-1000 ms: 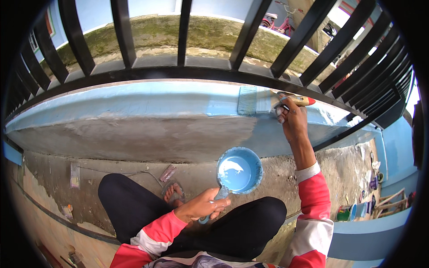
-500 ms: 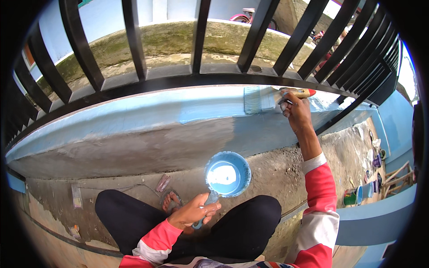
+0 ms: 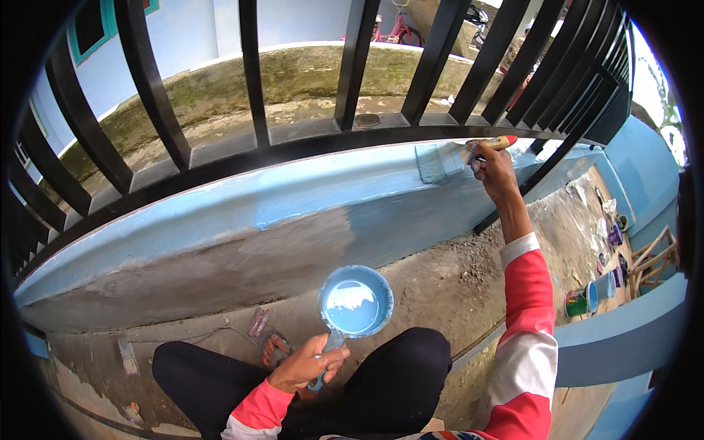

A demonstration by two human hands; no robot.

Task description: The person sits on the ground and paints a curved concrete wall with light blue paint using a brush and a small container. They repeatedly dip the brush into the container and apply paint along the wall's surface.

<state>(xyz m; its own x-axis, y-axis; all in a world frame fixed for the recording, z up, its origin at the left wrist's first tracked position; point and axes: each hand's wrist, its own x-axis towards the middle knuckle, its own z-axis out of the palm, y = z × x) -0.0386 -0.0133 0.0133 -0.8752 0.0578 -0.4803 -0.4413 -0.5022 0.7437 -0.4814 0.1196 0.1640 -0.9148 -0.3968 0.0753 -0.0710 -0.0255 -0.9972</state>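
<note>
My right hand [image 3: 495, 172] grips the wooden, red-tipped handle of a wide paintbrush [image 3: 438, 163]. Its bristles, coated in light blue, lie against the upper ledge of the low wall [image 3: 330, 187]. Wet blue paint covers that ledge, while part of the wall's lower face is bare grey-brown. Over my lap, my left hand [image 3: 312, 363] is closed around the handle of a round dipper [image 3: 356, 301]. Light blue paint fills part of the dipper, with bright reflections on its surface.
A black metal fence [image 3: 308, 141] stands along the top of the wall, close above the brush. At the right are a paint bucket [image 3: 581, 299] and a wooden frame [image 3: 655, 260]. Gravel [image 3: 477, 268] lies by the wall's foot. Beyond the fence is a pink bicycle [image 3: 403, 33].
My view has turned, shifting the fence and wall in the picture. The brush remains on the ledge, now farther left along the fence bars than I can judge exactly. Both hands keep their holds.
</note>
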